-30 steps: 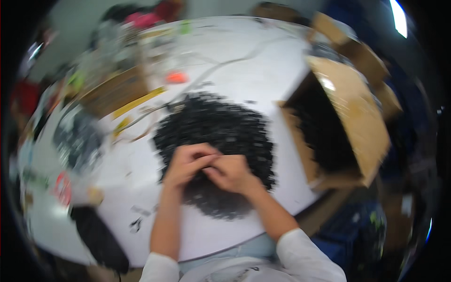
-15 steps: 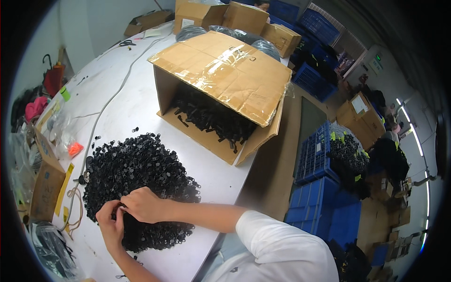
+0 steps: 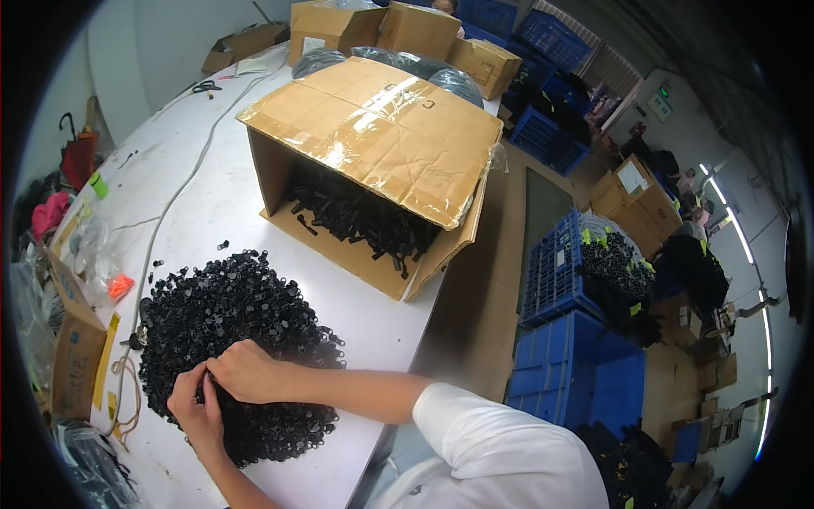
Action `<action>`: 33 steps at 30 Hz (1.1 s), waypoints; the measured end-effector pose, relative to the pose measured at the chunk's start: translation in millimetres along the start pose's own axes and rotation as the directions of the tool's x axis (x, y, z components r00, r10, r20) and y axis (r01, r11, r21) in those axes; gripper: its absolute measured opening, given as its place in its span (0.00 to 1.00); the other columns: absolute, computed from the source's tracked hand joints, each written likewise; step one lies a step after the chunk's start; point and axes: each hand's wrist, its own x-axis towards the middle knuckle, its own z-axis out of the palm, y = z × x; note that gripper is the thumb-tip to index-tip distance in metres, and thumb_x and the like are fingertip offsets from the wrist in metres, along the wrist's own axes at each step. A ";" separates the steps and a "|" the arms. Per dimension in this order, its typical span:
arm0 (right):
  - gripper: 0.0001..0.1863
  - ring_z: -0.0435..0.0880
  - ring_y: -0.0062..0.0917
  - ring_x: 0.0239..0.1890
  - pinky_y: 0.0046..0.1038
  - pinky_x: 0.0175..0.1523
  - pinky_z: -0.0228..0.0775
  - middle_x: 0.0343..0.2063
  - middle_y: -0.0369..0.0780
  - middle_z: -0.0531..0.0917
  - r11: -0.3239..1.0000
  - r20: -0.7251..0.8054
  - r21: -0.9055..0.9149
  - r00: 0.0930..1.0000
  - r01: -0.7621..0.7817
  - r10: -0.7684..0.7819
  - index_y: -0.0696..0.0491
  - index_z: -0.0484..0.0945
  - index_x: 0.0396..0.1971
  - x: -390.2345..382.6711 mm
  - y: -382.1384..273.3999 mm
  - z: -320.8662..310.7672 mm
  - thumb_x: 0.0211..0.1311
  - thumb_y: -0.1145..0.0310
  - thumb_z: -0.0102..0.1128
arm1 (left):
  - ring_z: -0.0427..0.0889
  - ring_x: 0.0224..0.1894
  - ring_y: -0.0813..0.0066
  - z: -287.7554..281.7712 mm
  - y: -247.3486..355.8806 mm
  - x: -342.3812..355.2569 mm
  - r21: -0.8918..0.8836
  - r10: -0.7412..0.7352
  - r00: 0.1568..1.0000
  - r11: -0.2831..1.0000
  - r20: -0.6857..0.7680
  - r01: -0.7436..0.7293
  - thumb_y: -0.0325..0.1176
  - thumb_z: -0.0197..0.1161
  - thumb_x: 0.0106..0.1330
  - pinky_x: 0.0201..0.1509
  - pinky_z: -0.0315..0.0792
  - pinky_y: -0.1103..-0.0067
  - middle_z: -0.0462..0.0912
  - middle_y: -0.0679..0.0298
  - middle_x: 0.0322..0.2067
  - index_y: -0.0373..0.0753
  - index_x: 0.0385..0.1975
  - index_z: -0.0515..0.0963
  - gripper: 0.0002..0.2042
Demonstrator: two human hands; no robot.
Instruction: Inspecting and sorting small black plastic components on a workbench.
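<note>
A broad heap of small black pieces (image 3: 246, 293), many with a ring-shaped end, lies on the white table. Over the near part of this heap my two hands meet, fingertips together. My left hand (image 3: 197, 409) is closed in a pinch, thumb against the fingers. Beside it, my right hand (image 3: 246, 371) comes in from the right with its fingers curled and pressed together. Whatever sits between the fingertips is too small and covered to make out. Beyond the heap, a cardboard box (image 3: 373, 127) lies on its side, its open end showing longer black pieces (image 3: 360, 216).
A grey cable (image 3: 197, 165) runs along the white table (image 3: 191, 225) left of the heap. Scissors (image 3: 206, 86) lie at the far end. Another carton (image 3: 78, 331) stands at the left edge. Blue crates (image 3: 551, 365) stand on the floor at right. A person (image 3: 445, 7) is at the back.
The whole view has shifted slightly, so box and heap appear further left. My hands stay together over the heap, with only small finger movement.
</note>
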 end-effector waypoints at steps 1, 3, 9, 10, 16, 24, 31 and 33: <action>0.06 0.81 0.40 0.21 0.39 0.27 0.72 0.16 0.45 0.79 1.000 -0.004 -0.006 1.000 -0.005 0.005 0.58 0.74 0.23 -0.5 0.6 -0.1 0.54 0.71 0.57 | 0.80 0.29 0.67 1.8 -1.3 -1.4 0.000 -0.002 1.000 1.000 -0.002 0.002 0.17 0.58 0.57 0.35 0.72 0.77 0.80 0.55 0.28 0.29 0.35 0.78 0.07; 0.07 0.81 0.39 0.21 0.38 0.27 0.72 0.16 0.44 0.79 1.000 -0.011 -0.018 1.000 0.008 -0.009 0.57 0.74 0.22 -1.0 -2.2 -2.6 0.54 0.70 0.57 | 0.78 0.27 0.69 0.4 -6.7 -6.1 -0.013 -0.211 0.970 0.977 -0.123 0.211 0.21 0.58 0.61 0.33 0.71 0.77 0.79 0.55 0.26 0.29 0.31 0.77 0.02; 0.10 0.82 0.35 0.22 0.37 0.27 0.73 0.16 0.41 0.79 0.993 -0.102 0.006 0.988 0.115 -0.114 0.52 0.74 0.18 2.7 1.3 11.2 0.52 0.65 0.61 | 0.62 0.28 0.86 -21.3 -11.7 -3.9 -0.649 -0.408 0.904 0.724 -0.128 0.235 0.28 0.60 0.64 0.32 0.57 0.86 0.68 0.73 0.26 0.36 0.29 0.72 0.05; 0.10 0.82 0.35 0.22 0.36 0.26 0.73 0.16 0.40 0.78 0.993 -0.147 0.025 0.983 0.112 -0.108 0.51 0.74 0.19 3.6 -0.3 10.8 0.53 0.64 0.61 | 0.63 0.29 0.85 -23.3 -14.2 -5.6 -0.571 -0.415 0.902 0.772 -0.122 0.278 0.29 0.60 0.64 0.34 0.59 0.87 0.68 0.72 0.27 0.37 0.31 0.73 0.04; 0.08 0.81 0.34 0.20 0.35 0.25 0.73 0.15 0.40 0.77 0.987 -0.286 0.038 0.949 0.154 -0.137 0.52 0.72 0.20 4.0 8.2 -2.3 0.49 0.70 0.63 | 0.78 0.29 0.75 -7.3 8.3 9.7 -0.275 -0.324 0.946 0.912 -0.029 0.304 0.23 0.65 0.55 0.35 0.73 0.82 0.78 0.61 0.30 0.33 0.35 0.78 0.08; 0.09 0.79 0.30 0.19 0.31 0.22 0.70 0.14 0.38 0.75 0.975 -0.243 0.026 0.948 0.219 -0.206 0.52 0.71 0.19 4.0 -1.5 1.3 0.51 0.71 0.63 | 0.76 0.25 0.78 -12.6 7.6 0.3 -0.287 -0.335 0.937 0.911 -0.097 0.296 0.22 0.62 0.55 0.30 0.69 0.83 0.75 0.63 0.24 0.32 0.28 0.77 0.03; 0.07 0.78 0.33 0.18 0.32 0.22 0.69 0.15 0.39 0.76 0.966 -0.225 0.088 0.950 0.242 -0.218 0.55 0.74 0.23 2.7 -3.4 1.9 0.51 0.71 0.64 | 0.72 0.26 0.86 -28.9 -6.2 -4.9 -0.567 -0.444 0.879 0.686 0.172 0.457 0.23 0.62 0.58 0.29 0.65 0.86 0.75 0.70 0.23 0.33 0.27 0.78 0.01; 0.08 0.78 0.33 0.18 0.31 0.22 0.69 0.14 0.38 0.75 0.960 -0.243 0.107 0.943 0.258 -0.226 0.53 0.72 0.19 4.3 -3.6 0.3 0.49 0.72 0.63 | 0.68 0.25 0.88 -25.3 2.2 -2.3 -0.672 -0.403 0.899 0.619 0.173 0.407 0.23 0.63 0.59 0.28 0.62 0.87 0.73 0.73 0.23 0.33 0.27 0.78 0.01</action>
